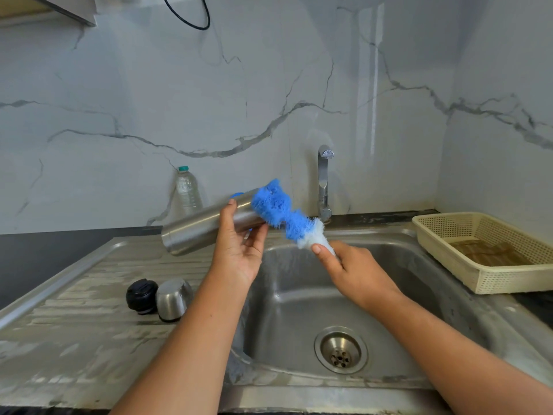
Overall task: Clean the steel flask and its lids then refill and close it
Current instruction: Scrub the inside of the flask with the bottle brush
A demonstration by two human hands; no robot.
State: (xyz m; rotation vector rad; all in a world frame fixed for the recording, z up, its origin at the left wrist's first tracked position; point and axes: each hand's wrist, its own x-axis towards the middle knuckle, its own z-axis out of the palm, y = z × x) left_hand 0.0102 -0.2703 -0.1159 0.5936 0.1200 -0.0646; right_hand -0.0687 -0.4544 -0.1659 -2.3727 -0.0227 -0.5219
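My left hand (239,250) holds the steel flask (197,226) on its side above the sink's left rim, thumb over the top and fingers underneath, its mouth end pointing right. My right hand (350,271) grips the handle of a bottle brush (281,212) with blue and white bristles. The blue bristle head lies against the flask's mouth end and hides it. On the draining board sit a black inner lid (141,295) and a steel cup lid (173,298), side by side.
The steel sink (299,310) with its drain (340,350) lies below my hands. A tap (324,181) stands at the back. A clear plastic water bottle (188,190) stands by the wall. A cream plastic basket (490,253) sits on the right counter.
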